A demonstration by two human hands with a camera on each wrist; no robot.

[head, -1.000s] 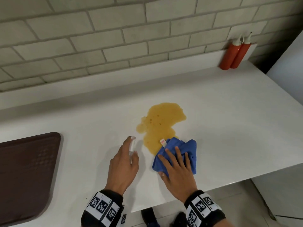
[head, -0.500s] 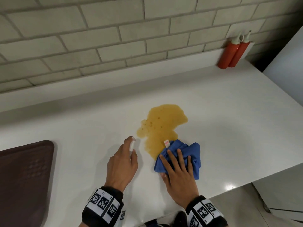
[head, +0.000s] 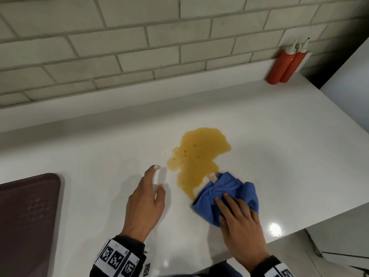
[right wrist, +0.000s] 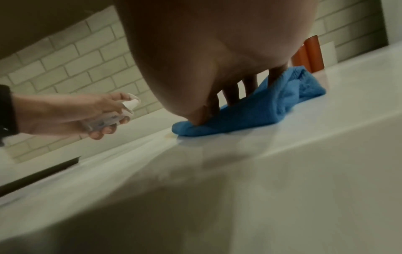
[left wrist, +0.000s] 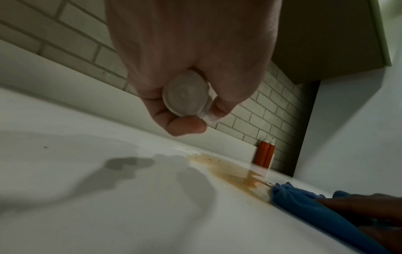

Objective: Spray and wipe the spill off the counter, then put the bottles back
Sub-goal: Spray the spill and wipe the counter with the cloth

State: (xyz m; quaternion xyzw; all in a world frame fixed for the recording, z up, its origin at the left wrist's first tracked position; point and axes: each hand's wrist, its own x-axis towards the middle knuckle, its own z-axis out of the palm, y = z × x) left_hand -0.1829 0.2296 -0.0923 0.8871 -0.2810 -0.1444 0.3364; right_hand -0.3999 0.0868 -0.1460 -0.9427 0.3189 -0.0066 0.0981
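An amber spill (head: 198,154) lies on the white counter (head: 279,136). My left hand (head: 146,198) grips a small clear spray bottle (right wrist: 108,116), held above the counter just left of the spill, with the index finger on its white nozzle (head: 157,167). The left wrist view shows the bottle's round base (left wrist: 185,96) between the curled fingers. My right hand (head: 238,220) presses flat, fingers straight, on a bunched blue cloth (head: 225,192) at the spill's near edge. Two red squeeze bottles (head: 285,64) stand against the wall at the back right.
A dark brown mat (head: 26,216) lies at the counter's left end. A low white ledge (head: 119,108) runs under the brick wall. The counter's front edge (head: 299,226) is just behind my right hand, and a white panel (head: 351,80) rises at the far right.
My right hand and the blue cloth have slid a little to the right along the spill's near edge. The left hand keeps the spray bottle in about the same spot.
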